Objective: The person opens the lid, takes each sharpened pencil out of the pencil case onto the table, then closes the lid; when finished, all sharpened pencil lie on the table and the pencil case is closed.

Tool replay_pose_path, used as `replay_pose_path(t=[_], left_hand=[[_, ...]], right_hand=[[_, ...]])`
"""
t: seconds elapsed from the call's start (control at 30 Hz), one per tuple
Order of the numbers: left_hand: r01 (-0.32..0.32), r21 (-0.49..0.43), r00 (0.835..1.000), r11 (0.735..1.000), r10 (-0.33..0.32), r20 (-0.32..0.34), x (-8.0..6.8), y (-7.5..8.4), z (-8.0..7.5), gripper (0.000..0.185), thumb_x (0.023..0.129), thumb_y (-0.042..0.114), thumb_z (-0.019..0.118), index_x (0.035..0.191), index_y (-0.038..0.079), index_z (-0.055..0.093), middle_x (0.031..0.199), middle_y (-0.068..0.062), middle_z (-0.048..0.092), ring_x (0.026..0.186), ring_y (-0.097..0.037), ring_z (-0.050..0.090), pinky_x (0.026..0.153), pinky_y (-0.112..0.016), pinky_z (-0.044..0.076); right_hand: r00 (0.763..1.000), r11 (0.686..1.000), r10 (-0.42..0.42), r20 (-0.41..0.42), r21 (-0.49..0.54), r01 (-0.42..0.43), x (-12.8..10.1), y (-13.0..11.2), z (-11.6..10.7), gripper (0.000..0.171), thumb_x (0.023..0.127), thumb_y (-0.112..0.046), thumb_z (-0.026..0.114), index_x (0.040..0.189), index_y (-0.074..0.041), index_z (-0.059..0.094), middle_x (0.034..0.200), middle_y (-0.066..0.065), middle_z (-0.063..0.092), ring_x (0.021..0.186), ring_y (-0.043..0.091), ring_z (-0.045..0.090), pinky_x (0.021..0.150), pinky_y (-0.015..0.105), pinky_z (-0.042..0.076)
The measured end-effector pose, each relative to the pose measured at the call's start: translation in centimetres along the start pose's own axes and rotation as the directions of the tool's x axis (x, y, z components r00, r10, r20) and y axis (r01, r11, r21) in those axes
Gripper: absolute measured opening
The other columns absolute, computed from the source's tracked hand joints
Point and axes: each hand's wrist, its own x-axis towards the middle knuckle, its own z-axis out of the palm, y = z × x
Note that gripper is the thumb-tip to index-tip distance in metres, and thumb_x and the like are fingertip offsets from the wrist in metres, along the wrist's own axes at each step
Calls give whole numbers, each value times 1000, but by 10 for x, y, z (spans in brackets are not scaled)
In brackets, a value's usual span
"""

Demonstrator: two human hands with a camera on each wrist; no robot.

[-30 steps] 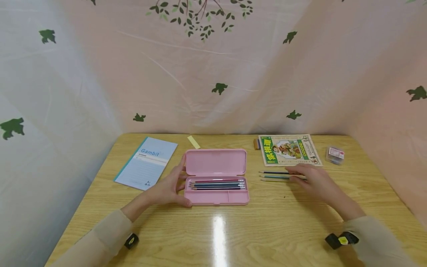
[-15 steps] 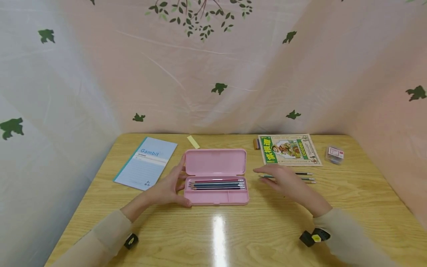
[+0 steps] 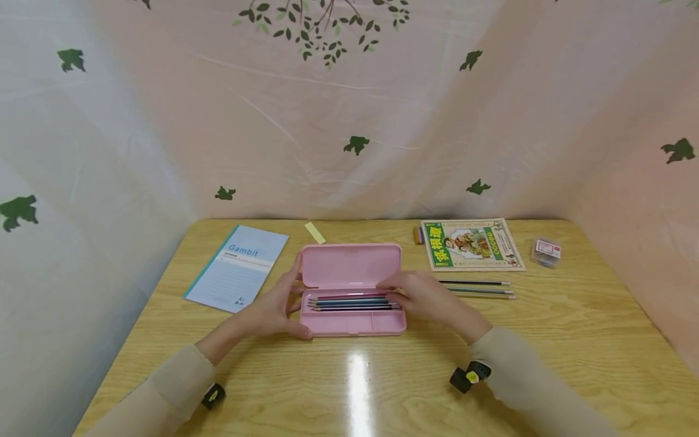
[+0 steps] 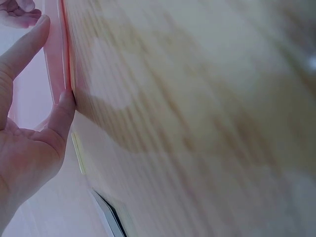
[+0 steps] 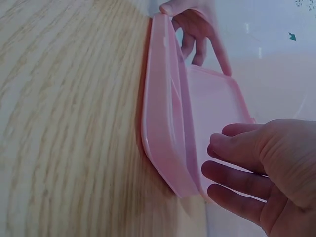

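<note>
A pink pencil case (image 3: pixel 349 266) lies open, its lid folded back towards the wall. Several pencils (image 3: pixel 349 303) rest side by side in its long rear compartment, tips to the left. My left hand (image 3: pixel 270 308) holds the case's left end, thumb at the front corner and fingers along the side and lid. Over the right end of those pencils is my right hand (image 3: pixel 434 297). In the right wrist view that hand (image 5: pixel 276 168) has loosely bent fingers beside the case, with no pencil showing between them. Three more pencils (image 3: pixel 483 291) lie on the table behind it, partly covered.
At the left is a blue notebook (image 3: pixel 237 267); a yellow strip (image 3: pixel 315 232) lies behind the case. A picture booklet (image 3: pixel 474 244), a small brown block (image 3: pixel 418 235) and a small clear box (image 3: pixel 546 252) are at the back right. A cloth (image 3: pixel 349 109) hangs behind the table.
My right hand has moved left from the three loose pencils to the case's right end. The loose pencils have stayed on the table, and my left hand keeps its hold.
</note>
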Motion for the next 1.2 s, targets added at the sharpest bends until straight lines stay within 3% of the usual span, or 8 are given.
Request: replay_pose_path(t=[0.3, 0.6, 0.83, 1.2], left_hand=[[-10, -8, 1000, 1000, 10, 7, 0, 0, 0, 152, 67, -1, 94, 159, 35, -22, 157, -13, 19, 141, -34, 38, 108, -37, 44], [0, 7, 1000, 1000, 0, 2, -1, 1, 0, 151, 67, 0, 94, 159, 34, -22, 158, -12, 18, 141, -33, 38, 108, -36, 44], [0, -5, 1000, 1000, -1, -3, -1, 0, 0, 152, 66, -1, 94, 159, 32, -22, 156, -14, 19, 141, -33, 38, 108, -35, 44], [-12, -23, 1000, 1000, 12, 4, 0, 1, 0, 152, 66, -3, 93, 159, 31, -23, 156, -17, 19, 143, -37, 34, 108, -38, 44]], right_hand=[[1000, 1000, -9, 6, -20, 9, 6, -8, 10, 23, 93, -4, 73, 116, -5, 76, 108, 5, 75, 99, 15, 71, 86, 32, 60], [993, 997, 82, 91, -9, -81, 7, -14, 14, 33, 94, -4, 72, 126, -12, 74, 115, 1, 73, 98, 10, 66, 88, 33, 58], [986, 994, 105, 128, -17, -104, 9, -17, 15, 36, 93, -2, 72, 128, -12, 72, 118, 2, 73, 99, 10, 65, 90, 32, 58], [992, 998, 45, 116, -45, -40, 14, -19, 17, 37, 90, 4, 72, 125, -6, 73, 108, 7, 75, 99, 17, 69, 87, 36, 59]])
